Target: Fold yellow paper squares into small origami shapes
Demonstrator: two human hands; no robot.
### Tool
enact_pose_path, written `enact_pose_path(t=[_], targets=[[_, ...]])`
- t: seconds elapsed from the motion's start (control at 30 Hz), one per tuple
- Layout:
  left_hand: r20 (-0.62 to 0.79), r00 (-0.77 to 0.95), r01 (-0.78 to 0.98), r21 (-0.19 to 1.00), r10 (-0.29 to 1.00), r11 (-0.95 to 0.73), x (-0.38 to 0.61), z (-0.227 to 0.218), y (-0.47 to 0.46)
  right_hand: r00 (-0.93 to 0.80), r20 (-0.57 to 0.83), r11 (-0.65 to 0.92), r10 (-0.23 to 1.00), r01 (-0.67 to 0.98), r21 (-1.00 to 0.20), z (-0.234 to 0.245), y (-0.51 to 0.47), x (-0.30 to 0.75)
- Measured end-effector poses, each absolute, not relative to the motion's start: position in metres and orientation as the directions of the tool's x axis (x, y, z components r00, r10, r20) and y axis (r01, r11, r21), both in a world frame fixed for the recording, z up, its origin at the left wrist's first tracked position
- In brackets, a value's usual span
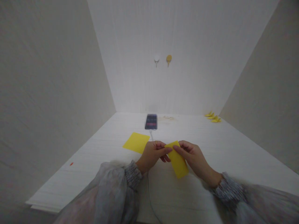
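Observation:
A yellow sheet of paper (178, 165), folded into a narrow rectangle, is held up above the white table. My left hand (154, 154) pinches its upper left corner between thumb and fingers, and a ring shows on one finger. At the upper right edge, my right hand (192, 154) is closed on the same paper, thumb on top. The lower end of the paper hangs free toward me. Just behind my left hand lies a flat yellow square sheet (135, 142), its near right corner hidden by that hand.
A phone (151, 121) with a blurred screen lies near the back wall, its white cable (149, 193) running toward me. Several small folded yellow paper pieces (213, 117) stand at the back right. An orange scrap (71, 164) lies at left. Two hooks (169, 58) hang on the wall.

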State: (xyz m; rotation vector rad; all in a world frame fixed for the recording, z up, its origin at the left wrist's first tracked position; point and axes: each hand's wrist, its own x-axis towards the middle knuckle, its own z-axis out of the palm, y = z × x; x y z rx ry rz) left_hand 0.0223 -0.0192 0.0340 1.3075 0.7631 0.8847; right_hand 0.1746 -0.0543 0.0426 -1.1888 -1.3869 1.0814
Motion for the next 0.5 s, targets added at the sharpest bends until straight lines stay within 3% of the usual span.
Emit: enact_pose_path(t=[0.5], targets=[[0.012,0.477,-0.144,0.988,0.879,0.065,0.0224,0.0331,-0.0182,0.022,0.126,0.121,0.992,0.175,-0.977,0.0398,-0.0531,0.1754]])
